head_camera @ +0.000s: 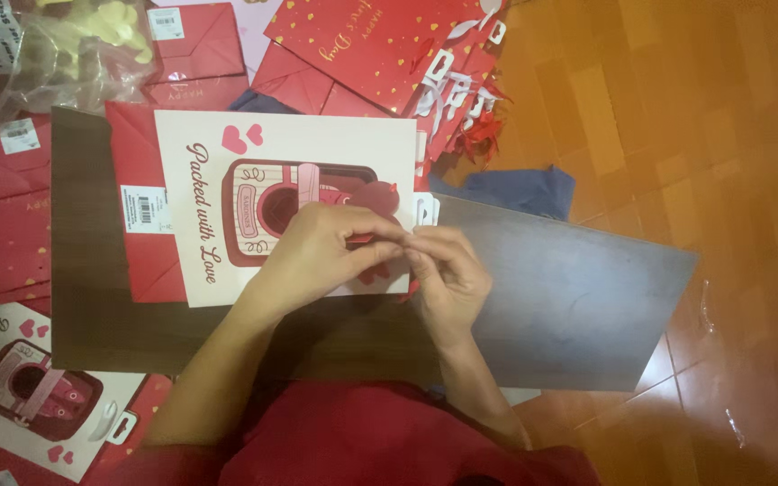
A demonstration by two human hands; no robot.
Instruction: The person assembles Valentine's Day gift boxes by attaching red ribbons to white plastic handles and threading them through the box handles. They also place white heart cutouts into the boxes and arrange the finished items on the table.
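Head cam: our left hand (321, 252) & right hand (447, 274) meet fingertip to fingertip at the right edge of the white gift bag (294, 193), both pinched shut on its red ribbon (366, 238). Bag lies flat on the dark board (569, 297), long axis left-right, pink-red print.

Place: a room in a home, used for craft or packing work on the floor.
Floor: glossy orange-brown tiled floor (722, 135).
Work surface: dark wood-grain board (578, 306) laid flat on the floor.
Stock: red paper gift bags with gold hearts (362, 40) heaped past the board's far edge.
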